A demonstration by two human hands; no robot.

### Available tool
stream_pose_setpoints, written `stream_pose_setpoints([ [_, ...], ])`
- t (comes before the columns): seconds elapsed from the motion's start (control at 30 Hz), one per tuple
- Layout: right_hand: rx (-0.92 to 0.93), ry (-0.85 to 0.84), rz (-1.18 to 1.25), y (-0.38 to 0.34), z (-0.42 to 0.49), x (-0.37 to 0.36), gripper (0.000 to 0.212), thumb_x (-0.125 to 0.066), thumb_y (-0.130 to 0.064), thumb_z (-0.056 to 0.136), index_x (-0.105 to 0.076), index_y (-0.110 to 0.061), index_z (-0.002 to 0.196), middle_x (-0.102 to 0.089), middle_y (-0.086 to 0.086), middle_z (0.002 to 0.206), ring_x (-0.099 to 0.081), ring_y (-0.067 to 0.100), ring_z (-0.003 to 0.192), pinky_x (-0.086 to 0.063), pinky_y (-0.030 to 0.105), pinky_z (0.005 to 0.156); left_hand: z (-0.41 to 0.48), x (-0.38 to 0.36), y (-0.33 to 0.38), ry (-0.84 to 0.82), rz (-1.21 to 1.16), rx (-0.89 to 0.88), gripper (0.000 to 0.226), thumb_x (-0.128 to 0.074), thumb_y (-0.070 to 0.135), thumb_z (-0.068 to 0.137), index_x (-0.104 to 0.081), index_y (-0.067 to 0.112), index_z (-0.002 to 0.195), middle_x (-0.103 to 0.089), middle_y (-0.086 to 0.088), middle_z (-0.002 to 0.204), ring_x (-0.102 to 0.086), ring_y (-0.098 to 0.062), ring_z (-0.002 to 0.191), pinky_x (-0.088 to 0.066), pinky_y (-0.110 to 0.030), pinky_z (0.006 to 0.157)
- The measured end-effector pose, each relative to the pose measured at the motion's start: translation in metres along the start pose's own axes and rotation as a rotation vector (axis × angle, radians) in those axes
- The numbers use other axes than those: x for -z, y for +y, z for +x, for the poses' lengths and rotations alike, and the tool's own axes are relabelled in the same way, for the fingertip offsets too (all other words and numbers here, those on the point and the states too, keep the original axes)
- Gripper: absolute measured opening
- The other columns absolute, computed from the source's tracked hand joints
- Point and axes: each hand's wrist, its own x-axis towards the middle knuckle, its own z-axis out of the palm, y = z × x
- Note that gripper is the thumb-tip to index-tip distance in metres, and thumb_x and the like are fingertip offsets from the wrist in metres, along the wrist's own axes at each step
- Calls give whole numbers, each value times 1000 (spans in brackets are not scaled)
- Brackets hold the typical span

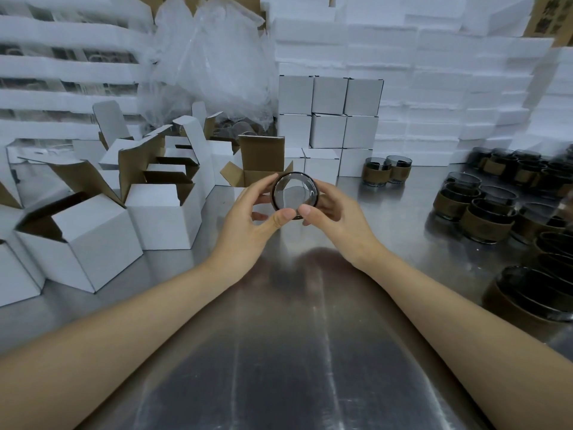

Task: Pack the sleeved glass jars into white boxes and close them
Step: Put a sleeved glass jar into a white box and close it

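Observation:
A smoky glass jar (294, 193) lies on its side in mid-air, its round base turned toward me. My left hand (248, 218) grips its left side and my right hand (338, 218) grips its right side, thumbs meeting under the rim. Its sleeve is hidden from this angle. Directly behind the jar an open white box (262, 159) stands with its brown inside and raised lid flap showing; the jar's far end is at or just before its opening. Several open white boxes (164, 218) crowd the left. Many brown-sleeved jars (483, 218) stand at the right.
Closed white boxes (328, 116) are stacked at the back centre, with two sleeved jars (387, 172) beside them. Crumpled clear plastic (210, 63) and white foam slabs (434, 88) fill the back. The steel table (294, 336) stretches toward me between my forearms.

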Motion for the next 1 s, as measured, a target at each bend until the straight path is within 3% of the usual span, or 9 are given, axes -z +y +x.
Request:
stream_pose_setpoints([
  [0.2,9,-41,-30,-3,-1,-1,59,-63,-35,84,-46,-15,136,-70,14,101,-64,18,77,-53,40,83,0,1,-1,11,-25,9,53,-64,49,75,-48,41,125,-56,16,125,-52,2,113,-49,-26,91],
  [0.33,1,-90,-22,0,-2,1,61,-71,-32,81,-45,-22,136,-70,10,106,-66,27,92,-52,45,89,0,1,-2,23,-17,-5,58,-64,52,76,-50,36,130,-56,11,128,-53,-2,114,-49,-29,93],
  [0.47,6,-151,-98,1,-3,-1,64,-76,-26,81,-42,-31,135,-66,-9,114,-68,14,92,-50,19,68,-1,0,-2,49,32,-15,54,-64,56,72,-49,46,123,-49,15,120,-50,3,109,-47,-23,90],
  [0.53,24,-128,-142,-1,-4,-1,60,-76,-32,80,-45,-34,132,-62,-19,114,-64,4,98,-46,12,68,-2,1,-2,60,79,-29,55,-66,57,69,-49,49,121,-47,17,118,-48,4,109,-45,-16,88],
  [0.67,68,-141,-285,-1,-4,-2,58,-76,-32,79,-50,-30,130,-52,-15,119,-53,4,108,-49,19,74,-4,1,-3,64,178,-104,54,-79,37,71,-54,40,119,-45,15,119,-45,8,108,-37,-3,84],
  [0.83,93,-151,-303,-1,-4,-2,68,-73,-19,78,-43,-25,139,-55,-5,126,-54,8,111,-56,38,78,-7,0,-2,32,249,-202,60,-81,12,73,-53,34,121,-48,14,120,-44,6,109,-31,0,85],
  [1.0,131,-142,-314,-2,-4,0,72,-73,-15,80,-38,-30,141,-56,-2,121,-57,9,105,-56,34,77,-9,-1,0,-19,257,-211,75,-79,8,73,-43,37,132,-46,27,122,-37,8,116,-28,0,94],
])
